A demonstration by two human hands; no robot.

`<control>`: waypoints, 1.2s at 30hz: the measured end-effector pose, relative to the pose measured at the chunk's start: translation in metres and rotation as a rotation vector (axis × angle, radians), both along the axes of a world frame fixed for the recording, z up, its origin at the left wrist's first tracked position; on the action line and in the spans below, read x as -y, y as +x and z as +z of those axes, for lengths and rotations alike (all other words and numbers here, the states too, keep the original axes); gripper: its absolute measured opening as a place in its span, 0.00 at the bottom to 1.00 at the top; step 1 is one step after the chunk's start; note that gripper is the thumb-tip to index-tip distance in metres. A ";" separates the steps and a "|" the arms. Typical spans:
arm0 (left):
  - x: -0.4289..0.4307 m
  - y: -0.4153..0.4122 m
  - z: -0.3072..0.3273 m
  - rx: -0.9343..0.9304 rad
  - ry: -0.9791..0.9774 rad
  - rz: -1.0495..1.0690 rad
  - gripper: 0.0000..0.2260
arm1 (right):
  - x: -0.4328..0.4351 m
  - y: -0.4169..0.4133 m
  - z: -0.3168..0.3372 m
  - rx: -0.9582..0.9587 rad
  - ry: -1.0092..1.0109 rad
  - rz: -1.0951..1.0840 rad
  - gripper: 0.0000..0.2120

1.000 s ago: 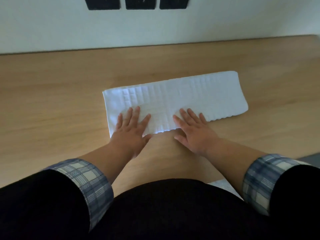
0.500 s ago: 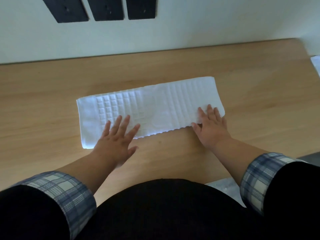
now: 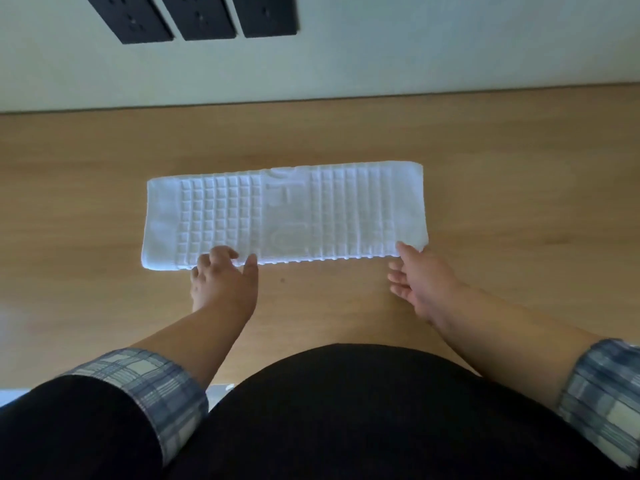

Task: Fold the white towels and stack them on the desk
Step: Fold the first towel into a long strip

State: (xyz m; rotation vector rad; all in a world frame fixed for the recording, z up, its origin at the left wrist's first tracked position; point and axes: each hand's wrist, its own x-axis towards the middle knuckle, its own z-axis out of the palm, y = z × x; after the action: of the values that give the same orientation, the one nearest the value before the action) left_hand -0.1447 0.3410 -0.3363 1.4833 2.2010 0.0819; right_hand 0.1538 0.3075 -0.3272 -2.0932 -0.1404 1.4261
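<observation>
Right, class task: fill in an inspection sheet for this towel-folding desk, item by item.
Surface: light wooden desk, running up to a pale wall.
Job's things: one white textured towel, folded into a long strip, lying flat.
Clutter: nothing seen.
Grippers: left hand has fingers curled on the towel's near edge, grip unclear; right hand touches its near right corner, fingers relaxed.
Cables: nothing seen.
Surroundings: three black rectangular panels on the wall.

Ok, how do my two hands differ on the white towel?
The left hand meets the near edge of the white textured towel, left of middle; the right hand is at its near right corner. Left fingers are bent; right fingers lie straighter, mostly off the cloth. Both touch that edge.
</observation>
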 end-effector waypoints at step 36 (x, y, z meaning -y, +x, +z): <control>-0.115 -0.338 0.030 1.184 0.018 1.036 0.10 | -0.079 -0.317 -0.009 -0.518 0.388 -0.675 0.22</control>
State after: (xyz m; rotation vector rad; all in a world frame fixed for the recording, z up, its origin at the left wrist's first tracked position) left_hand -0.4824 0.4562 -0.3066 -0.0145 1.6180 1.0018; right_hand -0.1634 0.3866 -0.3359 -1.2297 0.4248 1.3181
